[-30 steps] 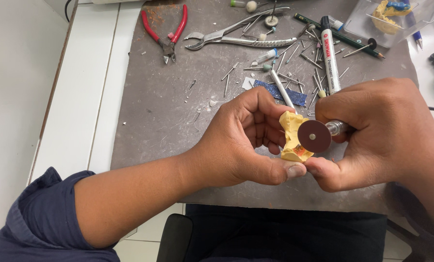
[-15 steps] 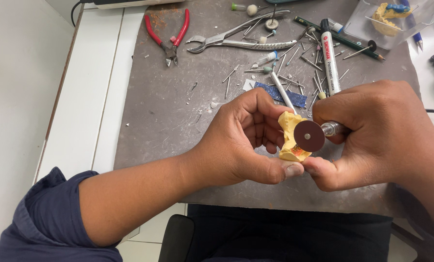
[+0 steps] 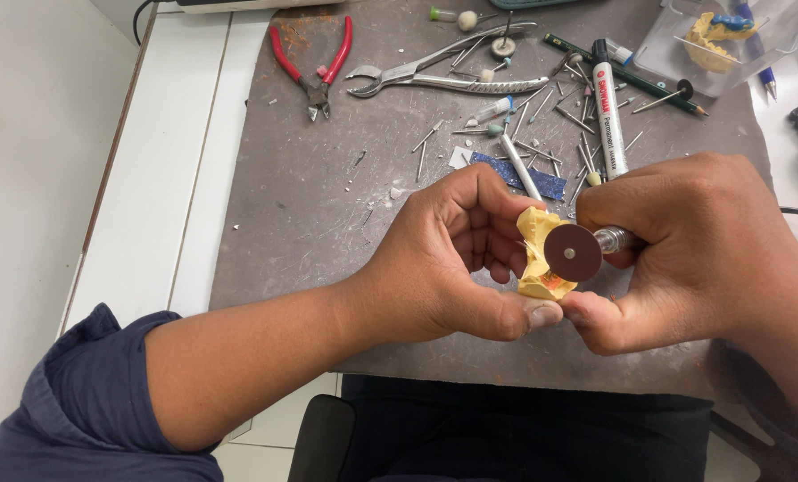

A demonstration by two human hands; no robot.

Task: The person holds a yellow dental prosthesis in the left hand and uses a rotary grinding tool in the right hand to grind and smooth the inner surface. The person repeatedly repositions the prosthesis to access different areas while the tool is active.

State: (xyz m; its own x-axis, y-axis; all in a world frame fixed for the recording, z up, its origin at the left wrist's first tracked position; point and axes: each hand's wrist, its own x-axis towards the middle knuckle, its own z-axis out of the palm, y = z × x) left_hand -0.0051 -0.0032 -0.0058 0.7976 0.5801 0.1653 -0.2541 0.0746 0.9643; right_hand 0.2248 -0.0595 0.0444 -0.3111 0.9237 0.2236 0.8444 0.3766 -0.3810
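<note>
Yellow plaster dental cast (image 3: 534,259) pinched in the left hand (image 3: 443,259), fingers curled shut round it; the right hand (image 3: 684,254) grips a rotary handpiece, its brown disc (image 3: 573,253) touching the cast; trimming seems underway; steady, light pressure needed above the grey bench (image 3: 310,196).

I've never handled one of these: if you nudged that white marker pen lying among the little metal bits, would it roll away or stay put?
The white marker pen is round and smooth, so it would probably roll sideways on the flat grey mat. It likely wouldn't go far: thin metal burs lie close alongside and should stop it. It looks stiff and light, probably easy to pinch up.
</note>
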